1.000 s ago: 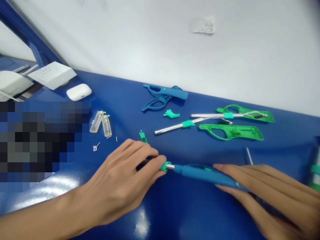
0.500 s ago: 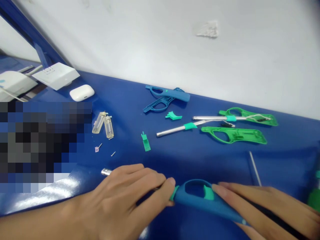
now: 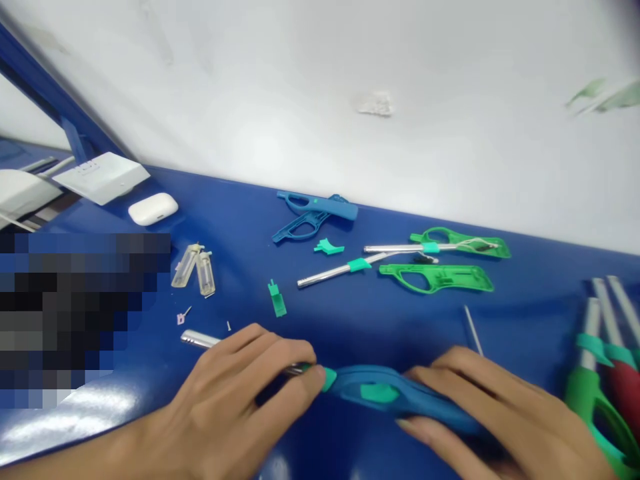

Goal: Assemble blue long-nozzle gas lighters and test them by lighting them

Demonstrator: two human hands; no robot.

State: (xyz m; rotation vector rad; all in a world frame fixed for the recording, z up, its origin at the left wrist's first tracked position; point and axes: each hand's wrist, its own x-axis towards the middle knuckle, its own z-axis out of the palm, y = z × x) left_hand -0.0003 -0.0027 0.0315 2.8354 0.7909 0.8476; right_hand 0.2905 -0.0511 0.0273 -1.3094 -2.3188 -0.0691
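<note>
Wall (image 3: 240,100), pale, fills the top; blue table (image 3: 370,330) below it. Left hand (image 3: 250,393) mostly curled, thumb and fingers pinched round a metal tube (image 3: 197,339) at its green collar (image 3: 329,379). Right hand (image 3: 480,407) half wrapped, fingers above and thumb below, gripping a blue handle (image 3: 409,400). Lighters (image 3: 583,393) bunched at right edge, tubes pointing up and back. Blue handle sits between both hands, front centre, lined up with the tube; cannot tell if it touches the tabletop. Tube passes under left hand, shiny end sticking out to the left. Handling, by judgement: handle probably light, stiff plastic, slightly slick; if it's two shells, uneven squeezing could part them. Best hold is the broad rear end, off the green trigger (image 3: 380,393). Tube looks rigid, smooth, likely to slip or roll; collar should grip better. Green half-shells (image 3: 463,277) lie beyond, blue half-shells (image 3: 335,207) farther back, crossed. White case (image 3: 153,209) back left; two clear tanks (image 3: 206,273) nearer. Green clip (image 3: 277,300) mid-table. Smallest: one screw (image 3: 229,326), just beyond left hand.
</note>
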